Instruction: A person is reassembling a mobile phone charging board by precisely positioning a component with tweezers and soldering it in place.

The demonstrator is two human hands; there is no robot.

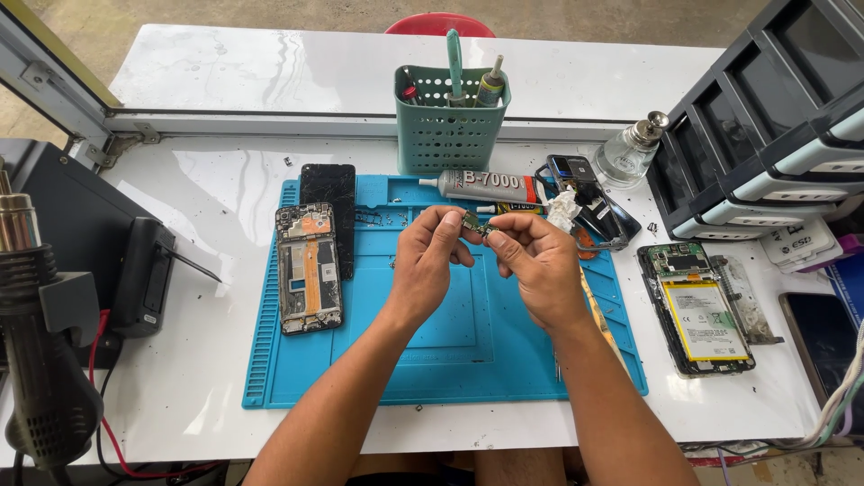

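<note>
Blue mat [450, 360] lies open below; glue tube [486, 186] blocks beyond.

Small green part [475, 223] between fingertips — too tiny to identify; heat gun [31, 360] cut off at left edge.

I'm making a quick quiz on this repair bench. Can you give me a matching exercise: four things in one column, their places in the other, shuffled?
Things:
1. small circuit board
2. glue tube
3. opened phone with battery
4. phone frame

Places:
A. left part of the blue mat
B. white table, right of the mat
C. between both hands' fingers
D. top edge of the mat, in front of the green basket

Pairs: 1-C, 2-D, 3-B, 4-A
</note>
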